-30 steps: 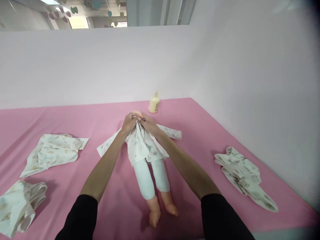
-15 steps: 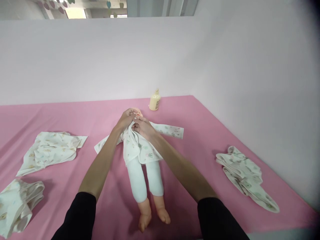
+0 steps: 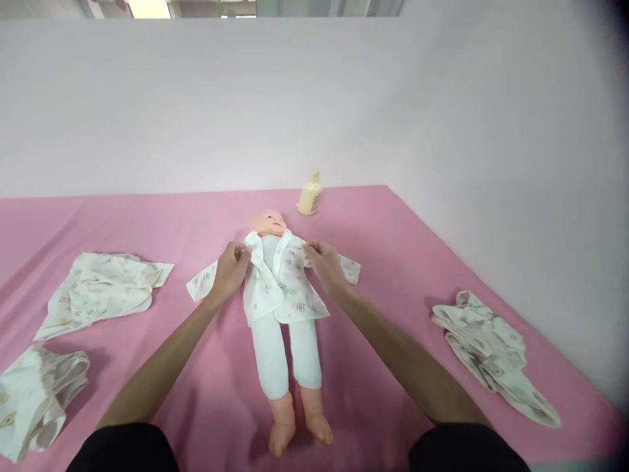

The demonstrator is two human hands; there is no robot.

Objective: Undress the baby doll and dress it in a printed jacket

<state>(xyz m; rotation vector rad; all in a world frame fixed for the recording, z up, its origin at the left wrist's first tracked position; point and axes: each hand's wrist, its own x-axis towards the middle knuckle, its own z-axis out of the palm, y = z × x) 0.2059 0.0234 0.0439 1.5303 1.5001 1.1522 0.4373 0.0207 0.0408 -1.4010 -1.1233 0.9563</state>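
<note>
At the upper chest of the doll [image 3: 269, 351], the left hand [image 3: 230, 269] has its fingers curled narrowly at one shoulder of the patterned jacket [image 3: 297, 282]. The right hand [image 3: 325, 264], with its fingertips also near together, touches the other shoulder. Whether cloth is pinched inside the fingers, I cannot tell for either hand.

The doll lies on its back, its feet toward the person. The jacket is parted at the neck, showing white clothing [image 3: 305, 357] below, and its front edges meet lower down; its sleeves spread outward on both sides.

Beyond the doll's head, slightly to the right, stands a pale yellow bottle [image 3: 309, 198]. Well to the left of the doll lie a flat printed cloth [image 3: 105, 288] and, nearer to the person, a crumpled one [image 3: 37, 400]. Well to the right of the doll lies a folded garment [image 3: 489, 360]. Under the doll is a pink cover [image 3: 378, 387], and behind it rises a white wall [image 3: 196, 105].
</note>
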